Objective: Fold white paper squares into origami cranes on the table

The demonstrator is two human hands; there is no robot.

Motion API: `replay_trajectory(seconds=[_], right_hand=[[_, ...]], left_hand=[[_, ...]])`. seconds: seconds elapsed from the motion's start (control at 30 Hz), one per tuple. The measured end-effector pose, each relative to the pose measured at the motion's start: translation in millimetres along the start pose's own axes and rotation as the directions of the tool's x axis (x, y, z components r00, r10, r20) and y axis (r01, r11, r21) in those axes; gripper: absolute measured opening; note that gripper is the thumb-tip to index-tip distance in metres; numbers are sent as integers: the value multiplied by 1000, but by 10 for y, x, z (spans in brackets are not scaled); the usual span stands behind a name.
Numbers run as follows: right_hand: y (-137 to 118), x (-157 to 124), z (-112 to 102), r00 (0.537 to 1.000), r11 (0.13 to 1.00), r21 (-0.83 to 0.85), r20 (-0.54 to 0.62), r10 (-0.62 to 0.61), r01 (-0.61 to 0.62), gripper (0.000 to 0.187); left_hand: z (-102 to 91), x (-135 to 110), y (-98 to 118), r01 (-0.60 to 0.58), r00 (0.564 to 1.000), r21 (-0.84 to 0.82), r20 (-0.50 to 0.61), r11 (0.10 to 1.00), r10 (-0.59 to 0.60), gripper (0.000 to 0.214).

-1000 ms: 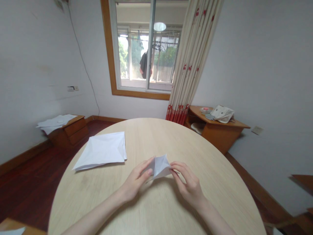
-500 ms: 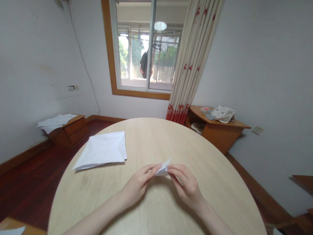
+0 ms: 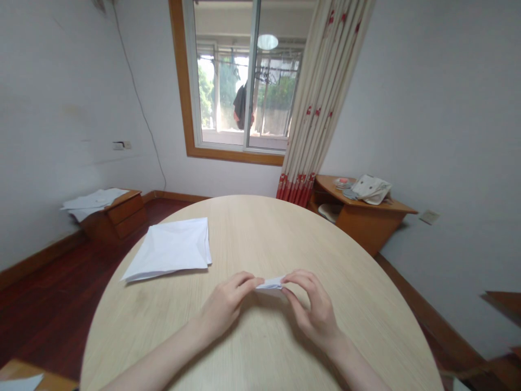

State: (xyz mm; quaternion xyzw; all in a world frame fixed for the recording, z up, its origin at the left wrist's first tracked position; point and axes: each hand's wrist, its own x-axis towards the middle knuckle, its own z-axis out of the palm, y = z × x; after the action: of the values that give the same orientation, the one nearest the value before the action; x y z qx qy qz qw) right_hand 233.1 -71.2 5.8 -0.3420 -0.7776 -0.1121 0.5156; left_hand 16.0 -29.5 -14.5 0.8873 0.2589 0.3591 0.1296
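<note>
A small folded piece of white paper (image 3: 270,283) lies flat between both hands, low over the round light-wood table (image 3: 252,233). My left hand (image 3: 225,303) pinches its left end with curled fingers. My right hand (image 3: 313,307) pinches its right end, thumb under and fingers over. Only a thin white sliver of the paper shows between the fingertips; what lies under the fingers is hidden.
A stack of white paper sheets (image 3: 171,248) lies on the table's left part. A low wooden cabinet (image 3: 116,213) with papers stands at the left wall. A wooden side table (image 3: 358,209) holding a bag stands right of the curtain (image 3: 321,98) by the window.
The paper stood up as an open, tented shape; both hands have pressed it down and closed it into a flat sliver, coming closer together.
</note>
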Motion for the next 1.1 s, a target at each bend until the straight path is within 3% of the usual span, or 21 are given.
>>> replay_trajectory(seconds=[0.13, 0.23, 0.33, 0.43, 0.57, 0.73, 0.87, 1.1], right_hand=[[-16, 14, -12, 997, 1000, -13, 74, -12, 13, 29], [-18, 37, -20, 993, 999, -25, 112, -36, 39, 22], [-18, 52, -22, 994, 999, -24, 103, -29, 31, 19], [-32, 63, -24, 997, 1000, -4, 71, -3, 3, 18], [-49, 67, -26, 995, 995, 21, 23, 92, -93, 14], [-25, 46, -20, 974, 974, 34, -26, 224, -223, 7], [1, 29, -13, 957, 958, 29, -39, 286, -285, 5], [12, 21, -28, 942, 942, 13, 18, 335, -335, 13]], left_hand=[[14, -14, -25, -70, 997, 52, -32, 996, 72, 50], [24, -21, -33, -54, 994, -7, -97, 998, 53, 43], [22, -5, -29, 59, 979, -158, -183, 986, -87, 35], [2, 43, -5, 207, 931, -362, -213, 909, -297, 41], [-12, 115, 30, 381, 859, -599, -52, 704, -509, 65], [66, 138, 5, 436, 834, -779, 164, 449, -526, 54], [144, 125, -44, 433, 826, -817, 191, 380, -531, 48], [123, 131, -97, 440, 738, -833, 123, 335, -663, 46]])
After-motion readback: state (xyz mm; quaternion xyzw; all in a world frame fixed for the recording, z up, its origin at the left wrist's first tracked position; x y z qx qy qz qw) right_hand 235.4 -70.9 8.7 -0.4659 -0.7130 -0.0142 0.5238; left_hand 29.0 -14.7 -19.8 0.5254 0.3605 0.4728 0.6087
